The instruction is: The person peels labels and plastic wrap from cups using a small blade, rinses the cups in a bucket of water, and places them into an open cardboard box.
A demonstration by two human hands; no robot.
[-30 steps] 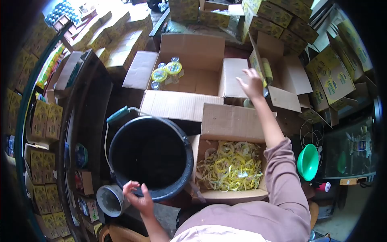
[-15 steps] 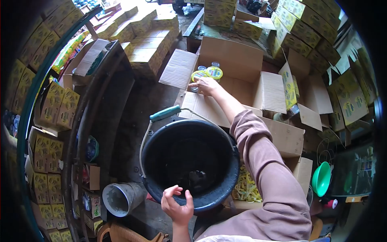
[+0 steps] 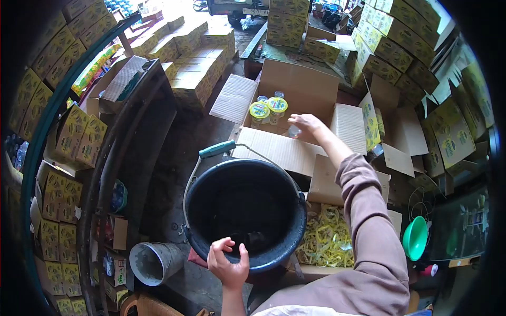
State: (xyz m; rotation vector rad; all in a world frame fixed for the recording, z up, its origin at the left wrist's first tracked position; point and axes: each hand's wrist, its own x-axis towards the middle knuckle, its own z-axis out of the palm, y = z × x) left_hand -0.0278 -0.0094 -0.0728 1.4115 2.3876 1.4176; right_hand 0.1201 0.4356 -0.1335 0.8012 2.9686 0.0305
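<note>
1. The yellow cartons (image 3: pixel 79 134) stacked along the left edge and across the top right of the frame carried a dark oval logo, but the lettering was too small to read.
2. The two cups (image 3: pixel 268 108) standing in the open cardboard box (image 3: pixel 300 87) at the upper centre had yellow printed lids; the print could not be made out.
3. A vehicle number plate showed at the top centre edge, its characters too blurred to read with any confidence.
4. The right hand (image 3: pixel 305 125) was stretched out over the near edge of that open box, just right of the two lidded cups, with its fingers closed around a small clear cup (image 3: pixel 294 131).
5. The small cup sat in the fingertips, held above the box's front flap, apart from the lidded ones.
6. The left hand (image 3: pixel 227 263) rested at the lower centre on the near rim of the black bucket (image 3: pixel 245 213), fingers curled over the edge and thumb raised, loosely gripping the rim.
7. The bucket's green-gripped handle (image 3: pixel 217 149) leaned against the box flap above it.
8. Right of the bucket, a second box (image 3: pixel 329 239) held a heap of yellow strips.
9. A grey pipe piece (image 3: pixel 153 262) lay at the lower left; a green funnel (image 3: pixel 415 238) was at the right.
</note>
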